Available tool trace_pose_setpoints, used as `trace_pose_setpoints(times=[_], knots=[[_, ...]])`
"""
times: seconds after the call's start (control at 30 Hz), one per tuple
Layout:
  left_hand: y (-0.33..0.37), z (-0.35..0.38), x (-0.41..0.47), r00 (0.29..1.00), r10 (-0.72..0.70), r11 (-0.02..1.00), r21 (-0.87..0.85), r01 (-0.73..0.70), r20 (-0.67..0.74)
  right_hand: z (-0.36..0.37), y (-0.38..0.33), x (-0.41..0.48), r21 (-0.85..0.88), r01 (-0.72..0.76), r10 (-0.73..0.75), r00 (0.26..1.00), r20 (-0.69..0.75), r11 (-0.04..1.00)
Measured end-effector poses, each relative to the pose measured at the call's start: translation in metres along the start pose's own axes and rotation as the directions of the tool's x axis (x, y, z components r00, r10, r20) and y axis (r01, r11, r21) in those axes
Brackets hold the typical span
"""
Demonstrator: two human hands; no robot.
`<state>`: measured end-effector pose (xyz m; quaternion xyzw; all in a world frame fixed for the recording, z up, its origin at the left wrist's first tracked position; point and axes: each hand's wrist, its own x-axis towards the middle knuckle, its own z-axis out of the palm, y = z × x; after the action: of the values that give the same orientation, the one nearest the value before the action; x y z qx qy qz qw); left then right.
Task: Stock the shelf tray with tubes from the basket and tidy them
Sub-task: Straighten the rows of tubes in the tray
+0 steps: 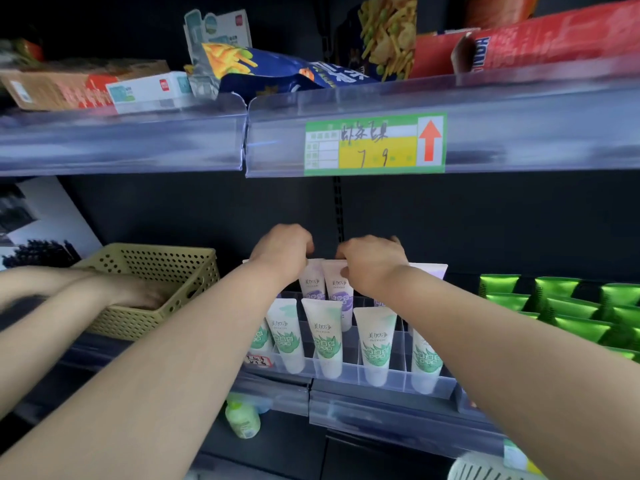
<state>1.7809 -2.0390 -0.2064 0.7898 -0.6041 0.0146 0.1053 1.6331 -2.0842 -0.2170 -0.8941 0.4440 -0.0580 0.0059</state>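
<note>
Dark shop shelving is filling the view, with a price label (374, 143) hanging on the rail above and green pouches (571, 306) lying to the right. On the middle shelf the clear shelf tray (391, 374) is standing with green tubes (323, 337) upright, caps down, in its front compartments and purple ones behind. The left hand (282, 251) is reaching over the front row and curling its fingers over the crimped top of a purple tube (312, 280). The right hand (372, 261) is pinching the neighbouring purple tube (341, 292), thumb on its face, probably to square the pair so the labels are facing out. The beige basket (187, 271) is sitting just left of the tray, and another person's hand (145, 297) is reaching inside; its contents are not showing
</note>
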Motion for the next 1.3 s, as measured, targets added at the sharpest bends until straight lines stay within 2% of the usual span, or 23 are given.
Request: trace_pose_setpoints(times=[0.1, 0.27, 0.47, 0.67, 1.03, 1.3], knots=[[-0.012, -0.006, -0.005, 0.999, -0.013, 1.000, 0.025, 0.014, -0.049, 0.000, -0.004, -0.001, 0.021, 0.015, -0.015, 1.000, -0.018, 1.000], [-0.039, -0.013, -0.014, 0.988, -0.143, 0.980, 0.132, 0.150, -0.062, 0.000, -0.020, 0.003, 0.081, 0.079, -0.077, 0.996, -0.038, 0.994], [-0.051, -0.009, -0.017, 0.973, -0.229, 0.971, 0.063, 0.230, -0.021, 0.007, -0.042, 0.012, 0.053, 0.029, -0.025, 0.998, -0.065, 0.998], [-0.050, -0.002, -0.007, 0.982, -0.166, 0.984, 0.053, 0.171, -0.087, 0.006, -0.049, 0.015, 0.060, -0.002, 0.013, 0.983, -0.184, 0.998], [-0.052, 0.003, -0.006, 0.981, -0.174, 0.983, 0.037, 0.177, -0.085, 0.012, -0.053, 0.022, 0.038, 0.004, 0.002, 0.986, -0.168, 0.999], [-0.046, 0.001, -0.010, 0.985, -0.157, 0.984, 0.070, 0.162, -0.075, 0.013, -0.053, 0.022, 0.006, 0.012, -0.011, 0.996, -0.092, 1.000]])
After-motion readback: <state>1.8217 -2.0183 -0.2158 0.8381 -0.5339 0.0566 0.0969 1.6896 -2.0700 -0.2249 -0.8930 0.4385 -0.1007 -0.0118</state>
